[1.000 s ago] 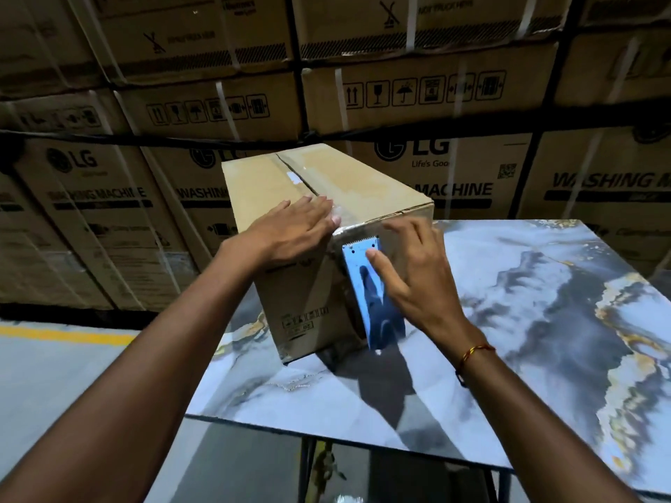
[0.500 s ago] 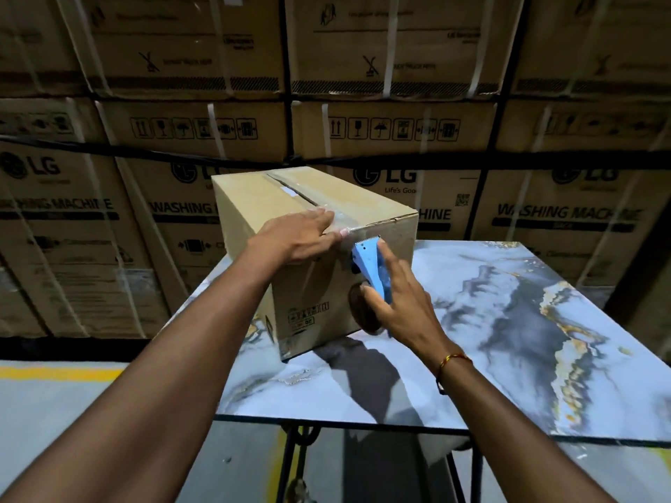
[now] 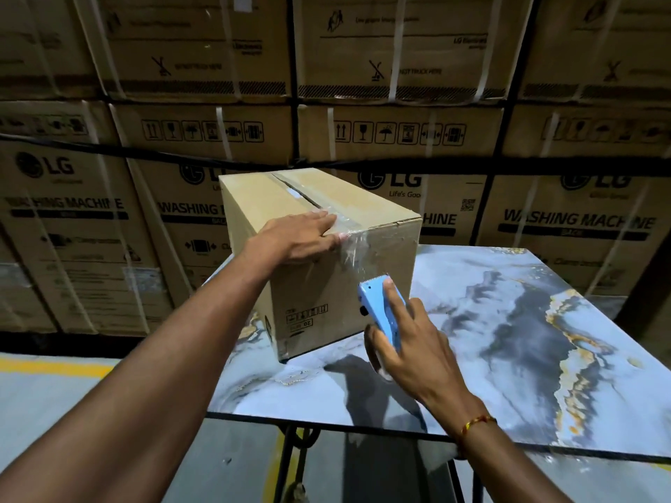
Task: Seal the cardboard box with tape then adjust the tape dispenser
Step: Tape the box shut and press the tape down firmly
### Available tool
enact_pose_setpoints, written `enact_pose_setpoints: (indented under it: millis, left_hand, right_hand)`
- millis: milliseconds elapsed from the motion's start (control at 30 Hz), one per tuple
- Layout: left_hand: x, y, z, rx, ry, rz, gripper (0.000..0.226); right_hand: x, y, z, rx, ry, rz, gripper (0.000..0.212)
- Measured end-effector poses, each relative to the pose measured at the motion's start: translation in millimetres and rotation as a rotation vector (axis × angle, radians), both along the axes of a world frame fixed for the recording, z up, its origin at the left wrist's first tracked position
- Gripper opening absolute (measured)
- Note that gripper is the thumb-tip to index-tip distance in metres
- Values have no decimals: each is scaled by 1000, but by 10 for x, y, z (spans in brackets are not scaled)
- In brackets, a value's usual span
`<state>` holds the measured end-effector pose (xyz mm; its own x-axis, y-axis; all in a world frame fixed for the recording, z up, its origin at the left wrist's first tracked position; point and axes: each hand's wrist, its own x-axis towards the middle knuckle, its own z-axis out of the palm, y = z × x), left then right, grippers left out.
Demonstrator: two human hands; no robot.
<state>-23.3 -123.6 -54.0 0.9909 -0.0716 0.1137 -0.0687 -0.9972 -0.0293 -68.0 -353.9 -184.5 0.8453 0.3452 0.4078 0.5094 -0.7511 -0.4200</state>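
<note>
1. Since the earlier frame the tape dispenser (image 3: 381, 310) has come off the top front edge of the cardboard box (image 3: 326, 248) and now sits lower, beside the box's front face near its right vertical edge. The left hand (image 3: 297, 241) has stayed on the top front edge.

2. Box position: on the worktop (image 3: 508, 339), towards its far left corner, the near bottom corner well back from the near edge. Stacked cartons (image 3: 399, 132) fill the background.

3. Left hand: flat, fingers (image 3: 323, 221) together and extended, pressing the clear tape (image 3: 348, 245) where it folds over the top edge onto the front face. Holding nothing, only pressing.

4. Right hand (image 3: 410, 343): fingers wrapped around the blue dispenser and its roll, index finger laid along the blue body, toothed blade uppermost.

5. Tape runs along the top centre seam and down over the front face (wrinkled and glossy there). Whether the strip between box and blade is already severed, I cannot tell.

6. Judged step: end of the sealing pass, tail being cut or just cut; dispenser adjustment not yet begun.

7. Next move likely calls for: confirm the strip is free of the blade, smooth the wrinkled tail down with the left palm, then bring both hands to the dispenser (the free tape end may need re-seating at the blade).
</note>
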Motion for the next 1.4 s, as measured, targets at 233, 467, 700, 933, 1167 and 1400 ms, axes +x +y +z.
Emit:
enact_pose_setpoints:
  millis: [233,467,700,933,1167,1400]
  left_hand:
    - [51,32,-5,84,-39,-13,82]
    - [83,-94,-155,150,-244,57,71]
    - [66,-83,-182,189,-279,62,84]
    - [71,-29,-160,173,-265,35,90]
    - [23,70,-136,161,-219,14,103]
    - [-212,174,-56,89,-138,-7,110]
  right_hand:
    - [214,-65,204,-142,1,52,70]
    - [363,-33,394,-206,104,120,71]
    - [543,89,579,-278,347,181,55]
    - [570,-153,162,104,665,164,25]
    - [810,-288,-68,352,802,201,22]
    - [901,-368,-223,-16,590,151,38]
